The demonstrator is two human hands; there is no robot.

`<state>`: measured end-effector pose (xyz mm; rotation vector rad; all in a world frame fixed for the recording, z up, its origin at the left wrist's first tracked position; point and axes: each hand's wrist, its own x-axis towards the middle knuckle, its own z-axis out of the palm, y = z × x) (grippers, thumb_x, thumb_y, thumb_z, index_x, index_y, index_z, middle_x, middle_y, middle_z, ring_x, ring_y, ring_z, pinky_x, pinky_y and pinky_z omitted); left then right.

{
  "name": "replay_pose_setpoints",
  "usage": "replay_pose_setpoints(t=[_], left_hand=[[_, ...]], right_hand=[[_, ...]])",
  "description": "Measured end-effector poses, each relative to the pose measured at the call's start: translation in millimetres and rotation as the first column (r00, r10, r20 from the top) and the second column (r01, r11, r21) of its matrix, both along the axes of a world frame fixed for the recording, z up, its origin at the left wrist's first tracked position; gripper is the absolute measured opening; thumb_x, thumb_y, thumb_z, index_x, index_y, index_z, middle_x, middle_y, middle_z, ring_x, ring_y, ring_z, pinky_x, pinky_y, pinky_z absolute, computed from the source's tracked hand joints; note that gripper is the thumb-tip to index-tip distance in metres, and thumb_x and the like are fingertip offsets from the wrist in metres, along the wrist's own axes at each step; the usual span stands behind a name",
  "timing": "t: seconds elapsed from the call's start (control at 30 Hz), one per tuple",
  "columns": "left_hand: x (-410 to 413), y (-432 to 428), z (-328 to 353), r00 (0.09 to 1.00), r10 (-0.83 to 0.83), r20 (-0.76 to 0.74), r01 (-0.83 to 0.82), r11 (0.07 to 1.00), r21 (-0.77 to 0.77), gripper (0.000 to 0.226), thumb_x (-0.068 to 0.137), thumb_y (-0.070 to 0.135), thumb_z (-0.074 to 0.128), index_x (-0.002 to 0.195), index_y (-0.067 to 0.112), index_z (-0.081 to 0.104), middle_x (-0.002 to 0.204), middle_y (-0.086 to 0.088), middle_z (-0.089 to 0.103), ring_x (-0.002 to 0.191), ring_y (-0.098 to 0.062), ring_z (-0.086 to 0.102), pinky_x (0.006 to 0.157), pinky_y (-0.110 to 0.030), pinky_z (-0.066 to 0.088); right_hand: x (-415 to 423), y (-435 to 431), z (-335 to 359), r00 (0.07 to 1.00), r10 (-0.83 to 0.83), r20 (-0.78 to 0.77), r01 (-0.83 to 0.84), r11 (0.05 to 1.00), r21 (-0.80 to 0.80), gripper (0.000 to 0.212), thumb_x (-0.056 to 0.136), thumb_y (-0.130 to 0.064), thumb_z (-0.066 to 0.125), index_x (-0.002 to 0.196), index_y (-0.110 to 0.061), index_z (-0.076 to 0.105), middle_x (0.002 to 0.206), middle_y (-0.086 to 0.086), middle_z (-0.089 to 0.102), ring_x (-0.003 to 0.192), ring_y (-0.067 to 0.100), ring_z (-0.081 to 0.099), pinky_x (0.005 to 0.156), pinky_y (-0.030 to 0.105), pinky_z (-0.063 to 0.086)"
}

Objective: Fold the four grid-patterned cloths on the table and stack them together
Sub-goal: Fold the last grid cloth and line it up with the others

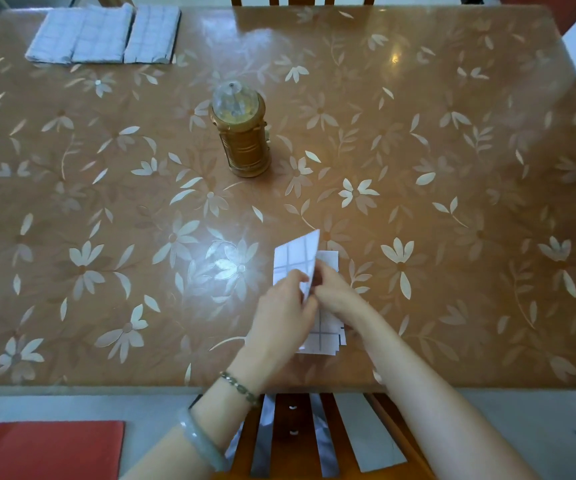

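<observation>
A white cloth with a grey grid [295, 259] lies near the table's front edge, right of centre, partly folded, with one corner raised off the table. My left hand [285, 317] and my right hand [337, 291] meet over it and both pinch its folded layers. The lower part of the cloth [323, 337] shows between my wrists. At the far left corner of the table lie folded grid cloths [103, 34], side by side and overlapping.
A gold lantern with a clear dome [241, 133] stands upright at mid-table. The table [453, 168] has an orange floral cover. A wooden chair back [290, 434] is below the front edge. A red surface [44, 448] is at bottom left.
</observation>
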<state>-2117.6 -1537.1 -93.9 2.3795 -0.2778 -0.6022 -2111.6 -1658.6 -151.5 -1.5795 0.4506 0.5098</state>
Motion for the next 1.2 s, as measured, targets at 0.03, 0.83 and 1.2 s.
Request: replay_pose_setpoints(t=[0.03,0.83,1.2], left_hand=[[-2.3,-7.6,-7.6,1.0,-0.028,0.015,0.027,0.999,0.018,0.019,0.092,0.024,0.05,0.109,0.015,0.049,0.086,-0.002,0.059,0.085,-0.028,0.059,0.067,-0.036,0.043],[17.8,32.5,-80.9,0.769,-0.536,0.348,0.326,0.798,0.507,0.063,0.093,0.045,0.031,0.136,0.003,0.049,0.14,-0.011,0.052,0.131,-0.029,0.047,0.109,-0.043,0.031],[15.7,36.5,-95.4,0.744,-0.584,0.327,0.338,0.749,0.57,0.07,0.093,0.05,0.03,0.14,0.001,0.043,0.145,-0.014,0.045,0.136,-0.03,0.04,0.111,-0.046,0.021]], right_hand=[[-1.5,-2.6,0.9,0.991,-0.125,-0.046,0.13,0.985,0.117,0.043,0.078,0.016,0.045,0.107,-0.012,0.06,0.104,0.012,0.066,0.098,0.023,0.063,0.082,0.027,0.051],[-23.1,-21.6,1.7,0.985,-0.172,-0.002,0.142,0.819,-0.556,0.03,0.071,-0.011,0.056,0.052,-0.011,0.032,0.049,0.001,0.028,0.05,0.016,0.027,0.049,0.029,0.021],[-21.1,-18.2,-9.0,0.975,0.132,0.176,0.094,0.473,-0.876,0.017,0.074,-0.003,0.061,0.085,-0.009,0.05,0.089,0.006,0.052,0.085,0.026,0.049,0.07,0.033,0.04]])
